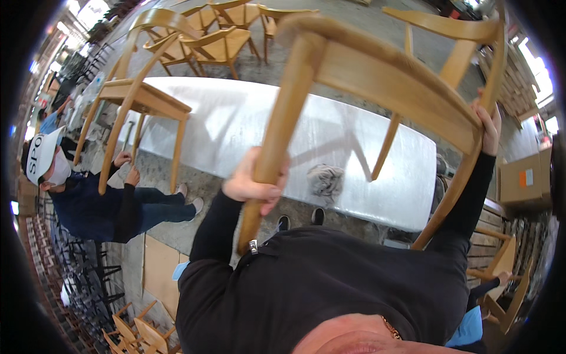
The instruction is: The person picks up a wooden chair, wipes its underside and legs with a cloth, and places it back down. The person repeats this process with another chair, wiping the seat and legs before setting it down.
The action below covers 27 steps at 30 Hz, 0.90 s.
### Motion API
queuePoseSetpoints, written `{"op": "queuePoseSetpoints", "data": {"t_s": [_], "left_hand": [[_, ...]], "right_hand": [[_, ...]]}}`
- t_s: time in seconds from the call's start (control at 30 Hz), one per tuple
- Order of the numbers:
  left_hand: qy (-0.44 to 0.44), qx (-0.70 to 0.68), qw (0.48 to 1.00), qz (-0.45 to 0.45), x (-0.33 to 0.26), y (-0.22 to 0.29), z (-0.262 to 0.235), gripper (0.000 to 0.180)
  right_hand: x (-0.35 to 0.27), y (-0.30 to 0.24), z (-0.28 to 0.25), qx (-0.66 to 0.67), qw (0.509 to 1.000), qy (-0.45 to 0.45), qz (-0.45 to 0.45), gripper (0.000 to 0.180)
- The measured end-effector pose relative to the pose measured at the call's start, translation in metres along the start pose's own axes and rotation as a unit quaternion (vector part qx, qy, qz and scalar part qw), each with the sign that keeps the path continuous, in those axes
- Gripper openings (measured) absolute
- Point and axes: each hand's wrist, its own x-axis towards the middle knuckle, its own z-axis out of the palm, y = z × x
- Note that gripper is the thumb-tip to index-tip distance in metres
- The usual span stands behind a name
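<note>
I hold a light wooden chair (377, 76) lifted up in front of me, above a long white table (236, 118). My left hand (253, 183) is wrapped around one chair leg near my chest. My right hand (488, 127) grips another leg far out to the right. A grey crumpled rag (326, 180) lies on the table near its front edge, just beyond my left hand. My shoes show on the floor below the table edge.
Another wooden chair (138, 97) stands upside down on the table's left end, and a seated person (94, 203) in dark clothes and a white cap touches its legs. More wooden chairs (218, 41) stand behind the table. A cardboard box (523, 180) sits at right.
</note>
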Motion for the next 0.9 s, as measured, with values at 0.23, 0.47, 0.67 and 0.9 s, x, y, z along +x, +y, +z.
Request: {"op": "queuePoseSetpoints", "data": {"t_s": [0.23,0.47,0.67,0.9], "left_hand": [[0.118,0.068,0.991,-0.005,0.006,0.063,0.055,0.052],[0.186,0.182,0.966,0.006,0.014,0.106,0.086,0.051],[0.207,0.162,0.964,-0.038,-0.023,0.113,0.069,0.049],[0.223,0.149,0.963,-0.031,-0.073,0.129,0.017,0.048]], "right_hand": [[0.035,0.038,0.002,0.066,0.996,0.001,0.067,0.041],[0.041,0.117,0.059,0.273,0.949,-0.039,0.156,0.038],[0.039,0.137,0.124,0.323,0.913,-0.069,0.241,0.031],[0.044,0.125,0.197,0.294,0.918,-0.097,0.247,0.034]]}}
